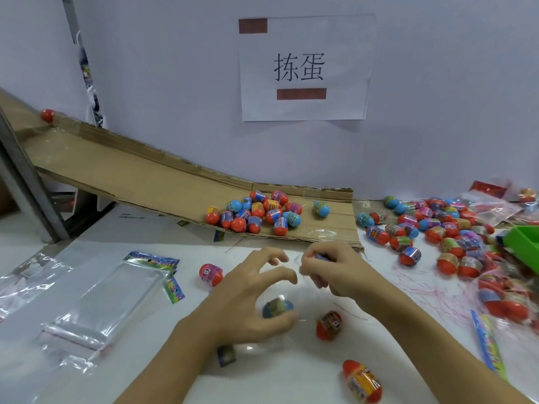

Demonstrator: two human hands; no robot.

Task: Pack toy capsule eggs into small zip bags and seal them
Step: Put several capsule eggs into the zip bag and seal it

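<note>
A blue capsule egg [277, 308] shows only as a soft blur through a clear zip bag [294, 293] whose outline is barely traceable, with the left hand [248, 298] covering part of it. The right hand [335, 272] curls over a small object, hiding nearly all of it. A green bin [525, 243] is cut off by the right edge. Egg labels are too small to read.

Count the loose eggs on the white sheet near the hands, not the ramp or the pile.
3 lie free: one egg left of the left hand, one below the right hand, one at the bottom edge. Another seems already bagged; the right hand grips something.
</note>
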